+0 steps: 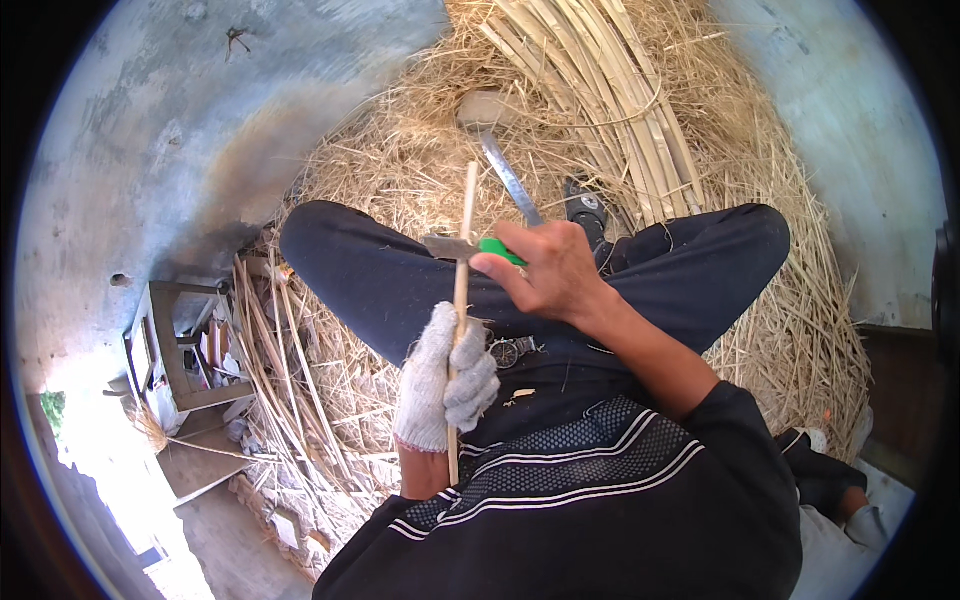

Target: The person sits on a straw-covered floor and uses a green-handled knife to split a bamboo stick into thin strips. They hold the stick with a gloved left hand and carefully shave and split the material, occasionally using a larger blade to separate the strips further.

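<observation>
My left hand (447, 380), in a whitish knit glove, is wrapped round a thin pale stick (465, 215) that looks like split bamboo. The stick stands nearly upright in the picture, its lower end near my shirt. My bare right hand (553, 268) grips a green-handled knife (500, 251). Its short, broad blade lies across the stick above the glove. A long metal blade (510, 180) stretches from the straw toward my right hand; its near end is hidden behind the fingers. What looks like a wristwatch (510, 351) rests on my lap beside the glove.
Loose straw (380, 170) covers the floor round my crossed legs. A bundle of split strips (610, 100) lies ahead. Thin sticks (300, 350) and a wooden frame with clutter (190, 345) are at left. Another person's arm (853, 503) shows at lower right. Walls stand on both sides.
</observation>
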A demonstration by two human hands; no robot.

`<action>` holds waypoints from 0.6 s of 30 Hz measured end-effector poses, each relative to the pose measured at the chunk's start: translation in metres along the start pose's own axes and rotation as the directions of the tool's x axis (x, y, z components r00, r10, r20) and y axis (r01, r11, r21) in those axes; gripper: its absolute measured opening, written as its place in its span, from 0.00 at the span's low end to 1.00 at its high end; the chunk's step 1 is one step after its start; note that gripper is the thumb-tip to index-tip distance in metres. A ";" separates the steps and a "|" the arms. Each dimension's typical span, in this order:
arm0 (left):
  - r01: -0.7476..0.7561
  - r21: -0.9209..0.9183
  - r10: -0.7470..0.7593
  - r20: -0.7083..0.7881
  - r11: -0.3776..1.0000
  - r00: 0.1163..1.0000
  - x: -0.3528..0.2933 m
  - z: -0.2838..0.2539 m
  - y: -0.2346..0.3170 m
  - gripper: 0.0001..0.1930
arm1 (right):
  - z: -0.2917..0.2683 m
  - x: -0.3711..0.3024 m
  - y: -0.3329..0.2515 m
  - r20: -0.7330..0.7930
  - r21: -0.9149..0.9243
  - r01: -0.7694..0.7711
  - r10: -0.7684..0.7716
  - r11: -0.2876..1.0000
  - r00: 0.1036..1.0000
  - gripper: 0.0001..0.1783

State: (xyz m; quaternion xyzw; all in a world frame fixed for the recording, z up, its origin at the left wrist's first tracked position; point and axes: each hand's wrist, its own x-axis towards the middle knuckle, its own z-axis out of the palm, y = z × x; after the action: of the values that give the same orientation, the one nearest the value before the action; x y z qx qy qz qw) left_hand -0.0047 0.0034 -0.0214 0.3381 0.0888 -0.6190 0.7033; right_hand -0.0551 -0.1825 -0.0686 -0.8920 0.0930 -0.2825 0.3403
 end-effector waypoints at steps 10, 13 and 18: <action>0.049 -0.072 -0.037 0.158 0.996 0.987 -0.002 -0.013 -0.004 0.27 | -0.041 0.067 0.094 -0.230 0.199 -0.420 0.459 0.886 0.858 0.33; 0.061 -0.182 -0.013 0.254 0.981 0.967 0.002 -0.016 0.000 0.28 | -0.040 0.028 0.036 0.010 0.351 -0.185 0.194 0.918 0.981 0.29; 0.024 -0.107 -0.012 0.117 0.994 0.993 0.003 -0.009 0.001 0.27 | -0.029 -0.017 -0.014 0.240 0.342 -0.049 -0.037 0.938 0.970 0.23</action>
State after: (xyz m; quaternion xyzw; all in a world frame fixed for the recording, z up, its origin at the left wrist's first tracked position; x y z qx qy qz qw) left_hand -0.0003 0.0065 -0.0294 0.2620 0.0842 -0.6382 0.7190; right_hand -0.0860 -0.1820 -0.0487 -0.8459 0.0022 -0.1821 0.5013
